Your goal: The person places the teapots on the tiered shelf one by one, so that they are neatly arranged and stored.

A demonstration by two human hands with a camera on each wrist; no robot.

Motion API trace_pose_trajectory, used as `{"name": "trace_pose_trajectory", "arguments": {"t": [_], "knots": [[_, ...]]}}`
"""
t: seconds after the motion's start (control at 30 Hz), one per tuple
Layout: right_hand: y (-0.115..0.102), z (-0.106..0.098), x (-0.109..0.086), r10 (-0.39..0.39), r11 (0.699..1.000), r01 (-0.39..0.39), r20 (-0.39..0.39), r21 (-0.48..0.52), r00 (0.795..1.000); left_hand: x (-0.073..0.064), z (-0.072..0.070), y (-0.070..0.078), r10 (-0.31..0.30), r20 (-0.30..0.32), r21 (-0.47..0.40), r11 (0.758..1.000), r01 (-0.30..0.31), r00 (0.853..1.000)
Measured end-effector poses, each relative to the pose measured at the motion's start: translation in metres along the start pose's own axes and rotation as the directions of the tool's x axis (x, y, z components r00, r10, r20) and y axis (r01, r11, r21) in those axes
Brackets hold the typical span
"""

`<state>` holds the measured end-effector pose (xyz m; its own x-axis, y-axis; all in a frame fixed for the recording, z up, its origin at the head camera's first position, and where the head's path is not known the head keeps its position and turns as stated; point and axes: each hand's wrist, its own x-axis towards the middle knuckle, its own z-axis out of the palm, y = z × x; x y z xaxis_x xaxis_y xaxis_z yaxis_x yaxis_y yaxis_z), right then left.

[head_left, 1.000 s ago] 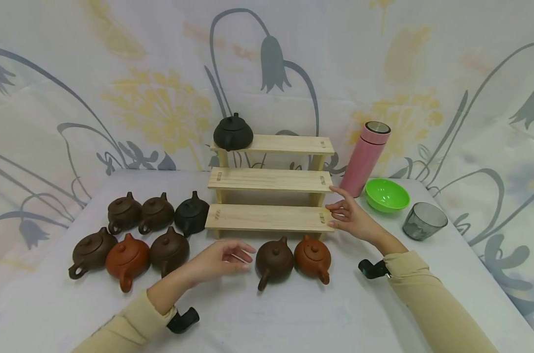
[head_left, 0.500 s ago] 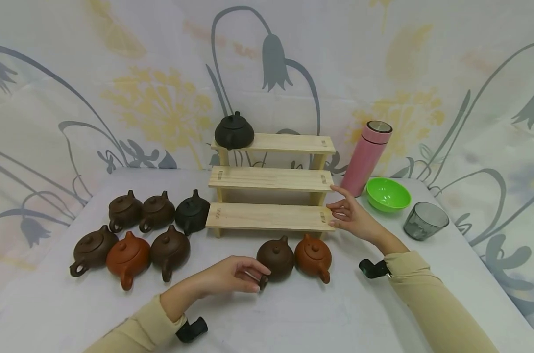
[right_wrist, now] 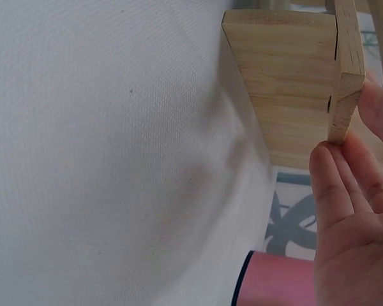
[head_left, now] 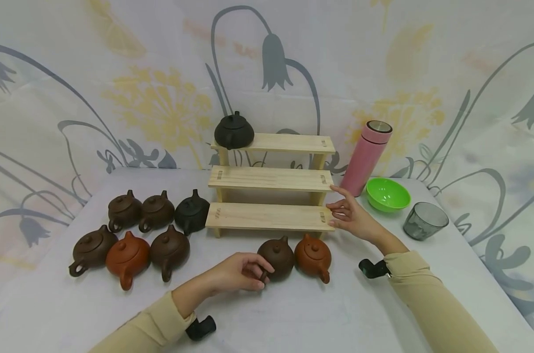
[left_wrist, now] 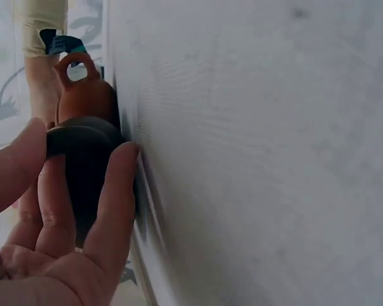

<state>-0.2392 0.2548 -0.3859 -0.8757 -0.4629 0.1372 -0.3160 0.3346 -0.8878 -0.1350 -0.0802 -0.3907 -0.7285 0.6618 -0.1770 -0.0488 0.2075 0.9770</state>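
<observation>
Here we go: my left hand (head_left: 242, 272) curls about the handle (left_wrist: 83, 132) of the dark brown teapot (head_left: 279, 259), on the table (head_left: 302, 314) at six o'clock from the wooden stand (head_left: 267, 216); how firm that pinch is, I can't tell. My right hand (head_left: 352, 216) grips the stand's end at four o'clock. Danger: an off-centre lift could tip the pot and drop its lid (head_left: 276, 249), and a swing toward three would clip the orange teapot (head_left: 313, 257) just beside it. Too hard a shove from my right could skid the stand, rocking the black teapot (head_left: 234, 133) up at eleven. Only the head view gives me that perched pot; my left wrist view alone shows thumb and fingers either side of the handle; my right, the stand's side panel (right_wrist: 281, 83) face-on.
</observation>
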Motion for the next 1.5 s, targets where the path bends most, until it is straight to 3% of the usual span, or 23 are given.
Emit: {"name": "trace_pose_trajectory", "arguments": {"t": [0.2, 0.47, 0.8, 1.07, 1.23, 1.5], "knots": [[0.0, 0.001, 0.0, 0.005, 1.0, -0.005, 0.004, 0.0, 1.0, 0.004, 0.003, 0.002, 0.024, -0.058, 0.0, 1.0, -0.024, 0.998], [0.003, -0.001, 0.001, -0.009, 1.0, 0.009, -0.001, -0.009, 1.0, -0.002, 0.008, 0.007, 0.051, -0.101, 0.026, 0.998, -0.049, 0.994], [0.001, -0.003, -0.001, -0.008, 1.0, 0.008, -0.004, -0.009, 1.0, -0.004, -0.002, 0.039, 0.1, -0.196, 0.087, 0.993, -0.084, 0.975], [0.003, -0.001, 0.001, -0.012, 1.0, 0.012, 0.003, 0.001, 1.0, 0.008, -0.02, 0.074, 0.133, -0.327, 0.037, 0.991, -0.128, 0.936], [0.003, -0.001, 0.001, -0.012, 1.0, 0.012, 0.004, 0.003, 1.0, 0.02, -0.026, 0.093, 0.164, -0.403, 0.093, 0.986, -0.138, 0.9], [0.004, -0.001, 0.001, 0.001, 1.0, -0.001, 0.003, 0.005, 1.0, 0.043, -0.037, 0.115, 0.202, -0.462, 0.116, 0.979, -0.167, 0.864]]}}
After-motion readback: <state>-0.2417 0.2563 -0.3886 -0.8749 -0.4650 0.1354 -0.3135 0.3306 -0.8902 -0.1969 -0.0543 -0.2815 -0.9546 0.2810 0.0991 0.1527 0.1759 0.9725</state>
